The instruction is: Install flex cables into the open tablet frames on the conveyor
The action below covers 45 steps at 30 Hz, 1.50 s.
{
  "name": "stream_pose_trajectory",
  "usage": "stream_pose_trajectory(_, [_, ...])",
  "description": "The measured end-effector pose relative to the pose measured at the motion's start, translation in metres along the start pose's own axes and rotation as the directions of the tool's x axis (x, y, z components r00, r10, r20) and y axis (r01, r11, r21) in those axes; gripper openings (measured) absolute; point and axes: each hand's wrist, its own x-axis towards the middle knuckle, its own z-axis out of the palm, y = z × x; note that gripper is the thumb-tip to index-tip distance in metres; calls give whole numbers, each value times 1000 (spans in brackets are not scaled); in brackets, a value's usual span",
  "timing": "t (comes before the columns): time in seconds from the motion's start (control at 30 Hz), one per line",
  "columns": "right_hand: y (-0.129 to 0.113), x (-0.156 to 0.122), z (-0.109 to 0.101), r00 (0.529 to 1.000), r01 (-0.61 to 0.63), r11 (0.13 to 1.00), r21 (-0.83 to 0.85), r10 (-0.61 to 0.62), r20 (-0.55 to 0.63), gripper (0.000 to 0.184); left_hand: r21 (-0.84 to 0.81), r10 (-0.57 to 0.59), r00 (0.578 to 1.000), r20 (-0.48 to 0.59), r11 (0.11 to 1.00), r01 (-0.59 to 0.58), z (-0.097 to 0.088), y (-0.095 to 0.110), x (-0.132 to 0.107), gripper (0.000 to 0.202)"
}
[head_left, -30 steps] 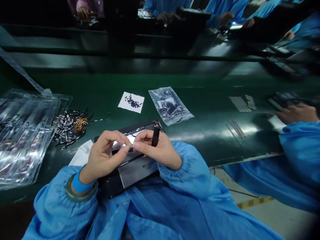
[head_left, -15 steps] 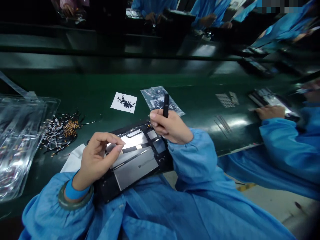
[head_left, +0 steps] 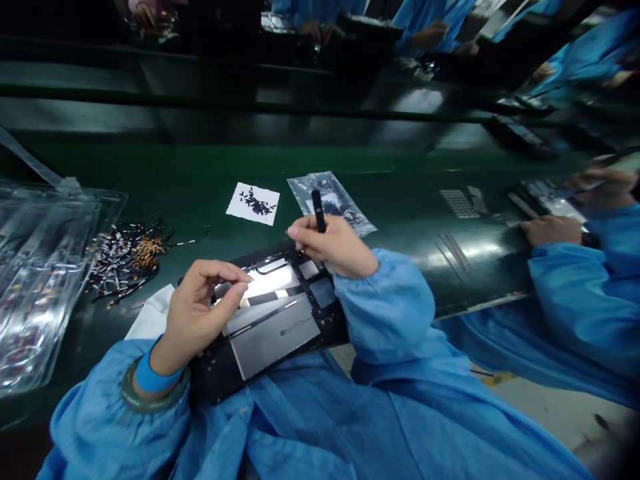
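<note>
A black device chassis (head_left: 273,330) with silver plates lies at the near edge of the green belt, partly on my lap. My left hand (head_left: 200,313) rests on its left part, thumb and forefinger pinched over a silver plate; whether they hold anything is hidden. My right hand (head_left: 333,245) hovers over the chassis's far right corner and grips a slim black tool (head_left: 317,210) that points up. A white paper (head_left: 253,203) with tiny black parts and a clear bag (head_left: 331,201) of parts lie just beyond.
Clear plastic trays (head_left: 45,267) are stacked at the left beside a heap of small cables (head_left: 127,257). A white sheet (head_left: 150,317) lies under my left wrist. A co-worker's blue sleeve (head_left: 575,300) and hands work at the right; more people stand across the belt.
My right hand left my left hand, rose to the chassis's far right corner with the black tool, then dipped slightly. The left hand stayed on the plate.
</note>
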Motion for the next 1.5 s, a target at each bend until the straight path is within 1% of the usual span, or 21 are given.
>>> stream_pose_trajectory(0.07, [-2,24,-20,987,-26,965,-260,-16,-158,17,11,-36,999,-22,999,36,0,0,0,16])
stream_pose_trajectory(0.1, [-3,37,-30,977,-60,905,-420,-34,-212,18,18,-51,998,-27,998,52,1,0,0,15])
stream_pose_trajectory(0.17, [-4,62,-45,959,-165,715,-679,-45,-281,18,33,-75,997,-31,997,76,1,-1,0,15])
stream_pose_trajectory(0.2, [-3,73,-49,951,-215,630,-746,-37,-306,16,43,-84,996,-33,995,85,1,-1,0,15])
stream_pose_trajectory(0.23, [-1,82,-52,945,-252,571,-781,-26,-325,12,54,-95,995,-37,994,97,0,-2,0,15])
stream_pose_trajectory(0.27, [1,89,-53,941,-278,537,-796,-16,-339,7,64,-106,993,-43,992,108,0,-2,0,15])
stream_pose_trajectory(0.3, [4,94,-52,936,-293,523,-800,-14,-352,8,74,-117,992,-49,990,121,-1,-3,1,15])
stream_pose_trajectory(0.37, [8,98,-49,926,-309,504,-806,-35,-376,17,86,-140,989,-57,986,145,-2,-4,1,16])
stream_pose_trajectory(0.43, [10,92,-47,913,-316,486,-815,-78,-400,23,87,-162,985,-58,982,167,-3,-4,1,18])
stream_pose_trajectory(0.5, [8,79,-49,906,-297,476,-828,-134,-402,25,80,-178,982,-59,980,182,-4,-4,1,19])
stream_pose_trajectory(0.6, [2,53,-57,911,-235,476,-848,-196,-362,20,64,-181,982,-58,981,185,-4,-4,1,20])
stream_pose_trajectory(0.7, [0,29,-65,934,-165,549,-819,-181,-309,16,53,-186,981,-52,981,189,-4,-4,1,19])
stream_pose_trajectory(0.8, [5,18,-66,946,-119,629,-768,-163,-280,16,60,-195,979,-54,978,198,-4,-5,2,17])
stream_pose_trajectory(0.9, [14,21,-63,944,-113,638,-762,-170,-283,17,69,-197,979,-53,977,200,-4,-6,4,17])
stream_pose_trajectory(1.0, [20,34,-60,937,-96,617,-781,-208,-280,18,65,-197,979,-48,978,200,-5,-8,6,19])
stream_pose_trajectory(1.07, [20,46,-59,931,-114,571,-813,-223,-287,20,68,-199,979,-43,977,201,-6,-9,6,19])
stream_pose_trajectory(1.17, [20,64,-56,925,-168,472,-865,-228,-304,25,90,-200,979,-34,975,203,-7,-10,7,19])
stream_pose_trajectory(1.23, [21,75,-54,936,-181,406,-896,-209,-284,27,104,-201,979,-26,974,203,-7,-11,6,19])
stream_pose_trajectory(1.3, [25,81,-51,954,-164,362,-918,-178,-240,26,111,-198,980,-16,974,199,-7,-13,6,18])
stream_pose_trajectory(1.4, [29,83,-49,968,-119,357,-927,-164,-187,23,127,-194,981,0,973,192,-8,-15,5,18])
stream_pose_trajectory(1.5, [28,78,-51,964,-108,395,-912,-181,-193,22,150,-204,979,4,968,201,-8,-17,4,20])
